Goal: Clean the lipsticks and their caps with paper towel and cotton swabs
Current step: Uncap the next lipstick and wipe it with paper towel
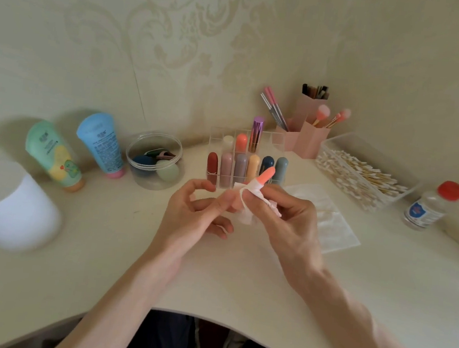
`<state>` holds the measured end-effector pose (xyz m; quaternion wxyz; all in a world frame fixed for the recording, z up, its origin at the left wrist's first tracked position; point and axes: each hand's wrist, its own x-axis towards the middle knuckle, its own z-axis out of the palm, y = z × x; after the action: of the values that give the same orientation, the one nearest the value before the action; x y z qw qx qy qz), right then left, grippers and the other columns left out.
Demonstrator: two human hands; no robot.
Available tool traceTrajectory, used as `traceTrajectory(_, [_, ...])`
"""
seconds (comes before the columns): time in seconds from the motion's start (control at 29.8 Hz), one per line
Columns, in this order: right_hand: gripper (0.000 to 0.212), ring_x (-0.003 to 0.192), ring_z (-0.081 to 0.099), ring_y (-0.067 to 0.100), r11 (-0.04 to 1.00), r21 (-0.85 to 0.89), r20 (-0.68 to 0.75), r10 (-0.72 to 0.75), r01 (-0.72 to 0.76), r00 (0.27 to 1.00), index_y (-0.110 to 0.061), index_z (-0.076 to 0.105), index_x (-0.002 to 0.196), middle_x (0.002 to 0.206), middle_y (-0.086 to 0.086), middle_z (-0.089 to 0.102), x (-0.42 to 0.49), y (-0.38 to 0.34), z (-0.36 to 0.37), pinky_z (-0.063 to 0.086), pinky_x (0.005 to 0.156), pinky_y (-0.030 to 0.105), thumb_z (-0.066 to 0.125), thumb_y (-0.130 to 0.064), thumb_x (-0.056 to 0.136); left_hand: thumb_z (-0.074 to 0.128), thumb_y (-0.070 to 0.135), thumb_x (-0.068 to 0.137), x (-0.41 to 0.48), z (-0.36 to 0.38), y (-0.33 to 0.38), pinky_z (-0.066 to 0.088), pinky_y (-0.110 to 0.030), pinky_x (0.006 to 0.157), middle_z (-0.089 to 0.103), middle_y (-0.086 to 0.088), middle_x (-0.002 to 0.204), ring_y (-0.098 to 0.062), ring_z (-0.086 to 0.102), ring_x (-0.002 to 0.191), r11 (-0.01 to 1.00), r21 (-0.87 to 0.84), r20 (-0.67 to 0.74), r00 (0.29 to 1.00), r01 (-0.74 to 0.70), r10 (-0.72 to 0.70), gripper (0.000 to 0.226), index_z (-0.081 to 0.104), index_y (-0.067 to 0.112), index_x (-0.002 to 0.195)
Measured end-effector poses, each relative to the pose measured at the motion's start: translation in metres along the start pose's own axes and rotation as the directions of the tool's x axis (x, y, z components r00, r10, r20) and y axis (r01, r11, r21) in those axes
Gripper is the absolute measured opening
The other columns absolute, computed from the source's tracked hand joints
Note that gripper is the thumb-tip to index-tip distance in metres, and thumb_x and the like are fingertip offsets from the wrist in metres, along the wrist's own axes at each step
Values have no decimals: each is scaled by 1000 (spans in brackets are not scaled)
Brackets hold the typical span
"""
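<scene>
An uncapped coral lipstick (267, 175) points up and to the right above the desk's middle. My left hand (200, 213) pinches its lower body between thumb and fingers. My right hand (281, 213) grips a white paper towel (248, 201) wrapped around the tube just below the coral tip. Behind my hands a clear organizer (247, 173) holds several capped lipsticks in red, pink, mauve, yellow, blue and grey. A purple metallic lipstick (256, 134) stands in its back row.
A clear box of cotton swabs (364, 174) sits at the right, a red-capped bottle (431, 206) beyond it. A flat paper towel (328, 218) lies under my right hand. Pink brush holders (308, 136), a round sponge tub (154, 160), two tubes and a white cylinder (7, 204) stand around.
</scene>
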<state>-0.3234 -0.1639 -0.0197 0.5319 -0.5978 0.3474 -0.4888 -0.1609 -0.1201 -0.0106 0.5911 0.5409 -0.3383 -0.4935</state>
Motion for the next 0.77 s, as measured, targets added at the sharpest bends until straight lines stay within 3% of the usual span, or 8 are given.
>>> traceTrajectory(0.17, [14,96,66,14,998,25,-2,-50,50,999,-6,82,104,105,6,76,1,0,0,50,85,26,74,-14,96,64,46,88,4,-7,2,51,-24,54,77,-17,92,-23,67,63,997,15,200,977,73,-74,43,80,7,94])
traceTrajectory(0.4, [15,97,67,15,996,1,14,-92,92,996,-2,81,102,104,8,75,1,1,1,51,86,24,73,-13,96,65,34,91,8,-8,2,44,-19,48,76,-15,99,-14,60,58,985,-72,286,950,154,-127,31,81,7,98])
traceTrajectory(0.5, [17,94,67,20,996,19,-9,-92,93,996,-1,81,100,102,11,74,1,1,0,52,84,29,72,-15,96,69,29,87,10,-3,-2,51,-21,55,76,-13,91,-16,63,61,998,-65,213,977,10,4,30,79,4,101])
traceTrajectory(0.64, [24,92,68,42,997,-11,23,-74,74,997,2,79,94,97,19,74,2,2,-1,53,92,55,68,-17,102,80,8,84,10,2,-9,56,-25,64,74,-10,74,-20,67,63,971,49,84,970,-232,228,17,73,-3,95])
traceTrajectory(0.77, [24,94,73,34,999,46,3,-15,15,1000,2,79,94,96,17,77,1,1,-2,57,91,47,70,-19,101,81,10,82,8,6,-11,56,-26,64,76,-14,79,-22,70,66,970,54,94,968,-237,231,20,70,-3,94])
